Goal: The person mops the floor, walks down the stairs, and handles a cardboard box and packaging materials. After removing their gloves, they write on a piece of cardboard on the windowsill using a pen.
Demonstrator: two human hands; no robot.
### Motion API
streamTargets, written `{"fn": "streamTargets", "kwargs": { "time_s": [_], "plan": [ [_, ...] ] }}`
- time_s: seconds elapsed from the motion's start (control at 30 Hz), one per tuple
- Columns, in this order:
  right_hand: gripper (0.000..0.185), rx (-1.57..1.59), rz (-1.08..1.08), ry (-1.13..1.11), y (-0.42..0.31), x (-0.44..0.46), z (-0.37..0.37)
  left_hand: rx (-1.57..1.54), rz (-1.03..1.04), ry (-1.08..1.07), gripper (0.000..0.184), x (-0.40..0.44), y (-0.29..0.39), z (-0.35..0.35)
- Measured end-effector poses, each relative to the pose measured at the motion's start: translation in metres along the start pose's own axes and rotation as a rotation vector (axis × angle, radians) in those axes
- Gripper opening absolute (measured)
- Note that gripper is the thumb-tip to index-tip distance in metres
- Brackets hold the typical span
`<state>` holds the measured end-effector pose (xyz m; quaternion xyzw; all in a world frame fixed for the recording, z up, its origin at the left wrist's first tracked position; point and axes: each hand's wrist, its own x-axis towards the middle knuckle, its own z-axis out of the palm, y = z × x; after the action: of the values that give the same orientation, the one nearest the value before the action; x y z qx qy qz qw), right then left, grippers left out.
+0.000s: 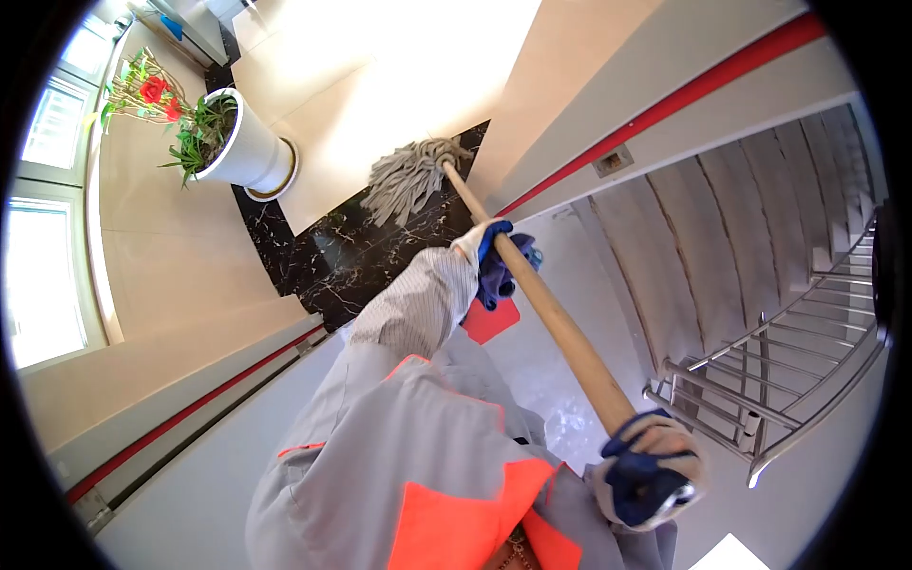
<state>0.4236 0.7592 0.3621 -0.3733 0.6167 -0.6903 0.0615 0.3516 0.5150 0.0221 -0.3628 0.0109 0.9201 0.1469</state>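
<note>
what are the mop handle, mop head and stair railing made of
Mop handle: probably smooth wood, from its pale tan tone. Mop head: perhaps cotton or similar yarn, matte grey, in thick strands. Stair railing: polished metal, possibly stainless steel, with silvery highlights.

The mop head [404, 180] is grey, its handle [565, 332] tan, the left sleeve [413, 299] striped.

Pale tiled floor [332, 123] | black marbled strip [347, 256]: mop head [408, 179] across edge | saucer [277, 191]
</note>
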Motion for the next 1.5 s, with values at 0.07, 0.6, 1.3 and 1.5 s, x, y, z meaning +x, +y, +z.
{"fn": "streamTargets", "kwargs": {
  "time_s": [0.07, 0.6, 1.3, 1.5],
  "plan": [
    [0.029, 0.0, 0.029, -0.069, 0.006, -0.013, 0.008, -0.01, -0.01, -0.248, 0.038, 0.002, 0.01, -0.01],
    [0.029, 0.035, -0.046, -0.283, -0.081, -0.068, 0.044, 0.038, 0.002, -0.07, 0.037, -0.123, -0.087, -0.089],
    [0.034, 0.296, 0.279, -0.069, -0.061, -0.1, 0.017, -0.255, 0.16, 0.076, 0.051, -0.228, -0.207, -0.229],
    [0.033, 0.11, 0.099, -0.094, -0.076, -0.128, -0.088, -0.219, -0.007, 0.121, 0.049, -0.158, -0.256, -0.18]
  ]
}}
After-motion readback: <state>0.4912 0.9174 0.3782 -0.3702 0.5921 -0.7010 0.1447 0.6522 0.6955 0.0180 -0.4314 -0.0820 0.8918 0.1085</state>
